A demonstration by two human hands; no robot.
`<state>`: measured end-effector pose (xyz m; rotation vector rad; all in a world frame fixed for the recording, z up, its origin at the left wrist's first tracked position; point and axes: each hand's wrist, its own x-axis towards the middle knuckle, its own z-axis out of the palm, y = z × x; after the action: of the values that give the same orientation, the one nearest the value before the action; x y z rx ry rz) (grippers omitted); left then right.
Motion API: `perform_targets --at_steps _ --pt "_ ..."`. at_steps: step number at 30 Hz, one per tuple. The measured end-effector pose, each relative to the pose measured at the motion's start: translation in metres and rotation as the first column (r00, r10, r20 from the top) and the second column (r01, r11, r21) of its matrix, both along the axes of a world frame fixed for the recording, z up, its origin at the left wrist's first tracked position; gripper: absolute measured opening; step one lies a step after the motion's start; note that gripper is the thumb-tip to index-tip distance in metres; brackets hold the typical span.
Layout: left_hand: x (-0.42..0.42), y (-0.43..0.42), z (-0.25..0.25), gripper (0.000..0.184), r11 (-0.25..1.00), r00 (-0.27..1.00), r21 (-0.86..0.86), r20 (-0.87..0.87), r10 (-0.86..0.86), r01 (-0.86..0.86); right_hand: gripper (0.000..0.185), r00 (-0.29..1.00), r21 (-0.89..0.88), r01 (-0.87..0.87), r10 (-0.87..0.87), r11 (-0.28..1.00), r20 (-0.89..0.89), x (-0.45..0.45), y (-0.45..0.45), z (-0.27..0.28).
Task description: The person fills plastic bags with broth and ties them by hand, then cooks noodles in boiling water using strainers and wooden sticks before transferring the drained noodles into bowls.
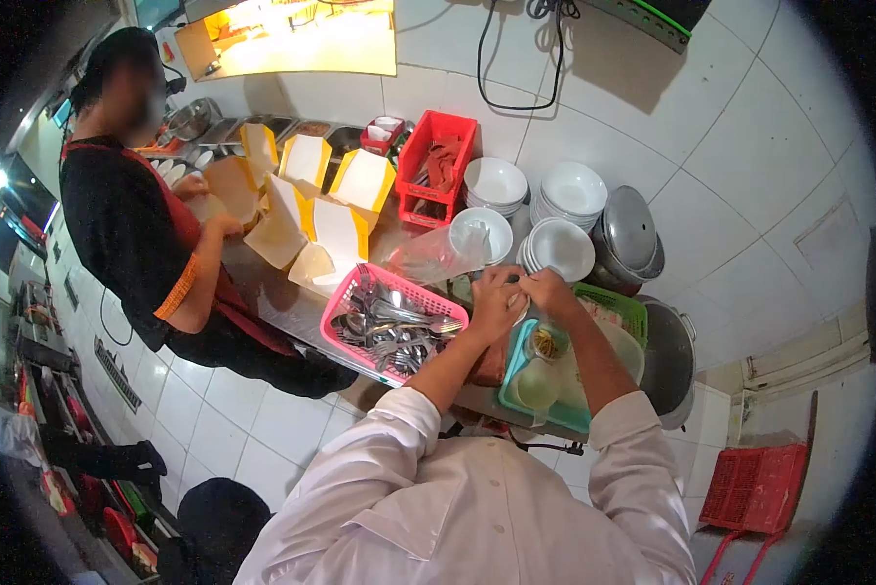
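Observation:
My left hand (499,300) and my right hand (549,292) meet over the counter, just in front of the white bowls. Fingers on both are curled closed and nearly touch. A small pale bit shows below them, but I cannot make out what they hold. Beside my left hand lies a clear plastic bag (428,255), partly over a white bowl (484,234). A pink basket (462,310) full of spoons and forks (389,322) stands to the left. Under my right forearm is a turquoise tray (509,390) with a small cup (545,343) in it.
Stacked white bowls (562,249) and metal pots (630,229) stand along the wall. A red bin (438,161) and open yellow-white food boxes (340,234) are further left. A co-worker (136,195) handles a box there. A red chair-like item (755,487) stands at right.

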<state>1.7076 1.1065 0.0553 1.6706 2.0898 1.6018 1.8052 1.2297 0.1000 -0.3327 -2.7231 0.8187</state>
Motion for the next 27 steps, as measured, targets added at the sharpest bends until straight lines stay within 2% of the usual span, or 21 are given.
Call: perform_targets --at_steps 4,5,6,7,9,16,19,21,25,27 --pt "0.001 0.002 -0.004 0.019 1.0 0.999 0.026 -0.035 0.004 -0.004 0.013 0.998 -0.005 0.018 -0.018 1.0 0.061 0.004 0.003 -0.008" --pt "0.001 0.001 -0.003 0.019 1.0 0.998 0.012 -0.056 -0.003 0.003 0.017 0.976 -0.297 0.209 -0.18 0.932 0.123 0.003 -0.001 -0.007" --pt "0.001 0.0 -0.002 0.019 1.0 0.997 -0.002 -0.078 -0.011 0.011 0.022 0.922 -0.543 0.386 -0.311 0.746 0.229 0.002 -0.004 -0.005" --pt "0.001 0.0 -0.002 0.019 1.0 0.997 0.001 -0.077 -0.012 0.012 0.022 0.922 -0.541 0.387 -0.312 0.747 0.229 0.003 -0.003 -0.008" --pt "0.001 0.001 -0.005 0.018 1.0 0.997 0.01 -0.082 0.002 -0.002 0.035 0.938 -0.636 0.341 -0.3 0.692 0.177 0.005 0.004 -0.022" --pt "-0.002 -0.001 -0.006 0.02 1.0 0.996 0.007 -0.094 -0.006 0.007 0.035 0.905 -0.603 0.414 -0.379 0.682 0.193 0.006 0.0 -0.024" --pt "-0.005 0.0 -0.002 0.021 1.0 0.993 0.001 -0.115 -0.017 0.017 0.034 0.92 -0.67 0.364 -0.363 0.646 0.15 0.007 -0.005 -0.014" --pt "-0.005 0.001 -0.002 0.021 0.998 0.99 -0.052 -0.137 -0.026 0.019 0.025 0.917 -0.731 0.376 -0.343 0.57 0.204 0.005 -0.014 0.003" --pt "-0.007 -0.001 -0.001 0.032 0.994 0.993 -0.097 -0.095 -0.066 0.057 0.027 0.918 -0.643 0.391 -0.328 0.658 0.223 0.005 -0.007 0.002" --pt "-0.007 -0.01 0.004 0.046 0.994 0.991 -0.11 -0.131 -0.021 0.006 0.035 0.927 -0.565 0.371 -0.259 0.737 0.271 0.004 -0.012 0.016"
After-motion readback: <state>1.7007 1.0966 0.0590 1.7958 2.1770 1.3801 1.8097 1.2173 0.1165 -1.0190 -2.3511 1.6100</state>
